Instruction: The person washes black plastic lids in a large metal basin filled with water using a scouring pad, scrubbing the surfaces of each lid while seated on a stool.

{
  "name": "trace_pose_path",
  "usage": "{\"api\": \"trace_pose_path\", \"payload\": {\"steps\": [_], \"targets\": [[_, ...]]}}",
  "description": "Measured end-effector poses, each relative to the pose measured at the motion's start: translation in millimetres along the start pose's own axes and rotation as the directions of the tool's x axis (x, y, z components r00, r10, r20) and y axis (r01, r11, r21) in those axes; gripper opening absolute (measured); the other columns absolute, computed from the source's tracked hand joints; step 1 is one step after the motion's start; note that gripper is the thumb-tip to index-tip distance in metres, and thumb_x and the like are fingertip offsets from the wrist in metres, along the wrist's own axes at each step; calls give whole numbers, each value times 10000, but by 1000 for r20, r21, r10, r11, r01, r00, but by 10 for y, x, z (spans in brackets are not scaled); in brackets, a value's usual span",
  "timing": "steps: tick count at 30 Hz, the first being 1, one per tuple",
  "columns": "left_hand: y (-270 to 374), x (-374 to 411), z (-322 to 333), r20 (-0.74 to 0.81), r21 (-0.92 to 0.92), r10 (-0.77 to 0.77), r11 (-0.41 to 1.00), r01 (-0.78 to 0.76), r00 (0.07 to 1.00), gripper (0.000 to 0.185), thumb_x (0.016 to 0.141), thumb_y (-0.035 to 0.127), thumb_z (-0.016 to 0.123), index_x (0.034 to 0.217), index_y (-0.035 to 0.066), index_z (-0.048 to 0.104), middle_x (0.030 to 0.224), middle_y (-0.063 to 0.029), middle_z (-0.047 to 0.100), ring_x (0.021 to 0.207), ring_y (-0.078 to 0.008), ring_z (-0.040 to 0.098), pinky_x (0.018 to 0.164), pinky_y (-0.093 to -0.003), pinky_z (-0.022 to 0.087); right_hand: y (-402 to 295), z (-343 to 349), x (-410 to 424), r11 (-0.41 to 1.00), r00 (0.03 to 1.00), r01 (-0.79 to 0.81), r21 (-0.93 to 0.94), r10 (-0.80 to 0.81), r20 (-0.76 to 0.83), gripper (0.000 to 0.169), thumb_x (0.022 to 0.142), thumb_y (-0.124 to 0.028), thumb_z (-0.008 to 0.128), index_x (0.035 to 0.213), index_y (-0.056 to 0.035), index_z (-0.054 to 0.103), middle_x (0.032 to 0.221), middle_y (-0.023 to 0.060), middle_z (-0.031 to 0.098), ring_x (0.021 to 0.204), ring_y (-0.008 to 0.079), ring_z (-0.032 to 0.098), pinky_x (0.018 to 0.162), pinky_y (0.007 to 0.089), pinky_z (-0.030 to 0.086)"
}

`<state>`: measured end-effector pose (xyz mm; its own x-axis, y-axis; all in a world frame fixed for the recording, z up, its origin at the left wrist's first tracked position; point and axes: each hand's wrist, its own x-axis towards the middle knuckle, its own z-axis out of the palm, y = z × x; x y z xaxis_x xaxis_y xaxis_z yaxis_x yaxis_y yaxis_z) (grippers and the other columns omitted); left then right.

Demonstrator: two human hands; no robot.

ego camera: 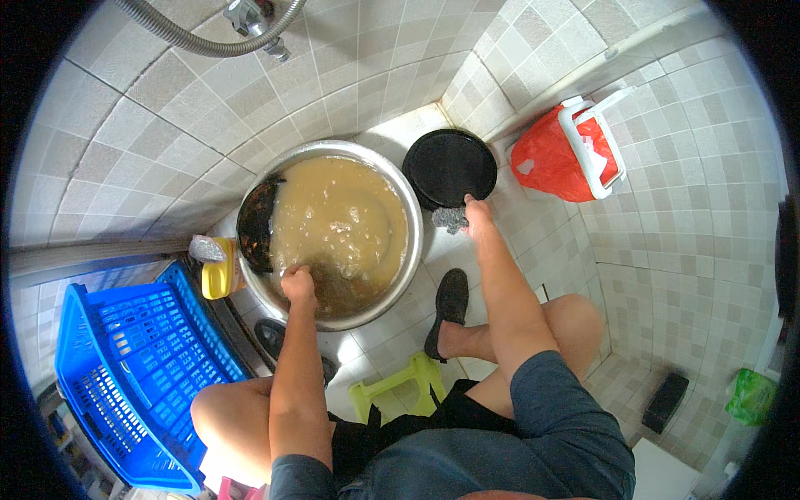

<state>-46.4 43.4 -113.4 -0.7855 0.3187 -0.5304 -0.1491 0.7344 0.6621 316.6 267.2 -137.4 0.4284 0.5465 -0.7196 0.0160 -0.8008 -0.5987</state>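
Observation:
A large metal basin (pixel 415 240) holds cloudy brown water, with a dark, stained pan-like piece (pixel 255 228) leaning inside its left rim. My left hand (pixel 298 283) is at the water's near left part, fingers curled at the surface; whether it grips something there is hard to tell. In my right hand (pixel 478 217) is a grey metal scouring pad (pixel 450 219), held just right of the basin. Beyond that hand stands a round black pan or lidded container (pixel 450 167) on the tiled floor, close to the basin's right side.
Blue plastic baskets (pixel 147 350) and a yellow bottle (pixel 217 275) stand left of the basin. A bin with a red bag (pixel 550 156) is at the right wall. Under me is a green stool (pixel 400 381). A tap with a metal hose (pixel 250 25) is on the far wall.

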Motion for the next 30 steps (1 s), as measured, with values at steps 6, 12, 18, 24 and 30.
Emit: {"api": "trace_pose_path", "payload": {"steps": [6,12,18,24,30], "targets": [[12,-51,224,25,-64,7,998,-5,1000,329,759,65,687,1074,-29,699,937,-119,711,822,-232,655,735,-359,514,-11,-263,267,974,978,11,-225,36,204,347,990,-322,570,1216,-58,576,1070,102,628,908,294,613,689,566,470],[18,-177,406,108,-123,-64,989,77,992,397,762,99,690,1142,-16,672,1053,-146,706,921,-282,658,812,-383,506,-68,-449,600,928,997,-5,-372,36,75,359,979,-317,584,1237,-66,573,1147,129,621,962,321,607,701,537,510],[-384,183,546,158,-75,10,997,2,987,393,770,117,667,1133,-35,661,1096,-198,693,959,-329,658,850,-422,509,-313,-520,468,950,994,-3,-312,38,105,471,948,-324,616,1303,-24,537,1294,156,565,1129,352,570,821,565,501],[-571,330,383,194,-73,-64,994,79,979,351,760,119,667,1073,-39,666,986,-212,710,907,-374,683,829,-428,530,-538,132,-673,966,902,249,-74,-203,381,349,923,-317,692,1079,-6,661,1056,120,668,922,226,645,720,422,549],[-112,29,968,4,164,315,936,-311,949,336,735,122,658,1032,-37,658,978,-262,690,938,-445,663,873,-481,535,20,719,-795,474,507,858,-197,-722,470,436,793,-271,782,1106,2,646,1039,183,678,988,341,651,896,419,503]]}}
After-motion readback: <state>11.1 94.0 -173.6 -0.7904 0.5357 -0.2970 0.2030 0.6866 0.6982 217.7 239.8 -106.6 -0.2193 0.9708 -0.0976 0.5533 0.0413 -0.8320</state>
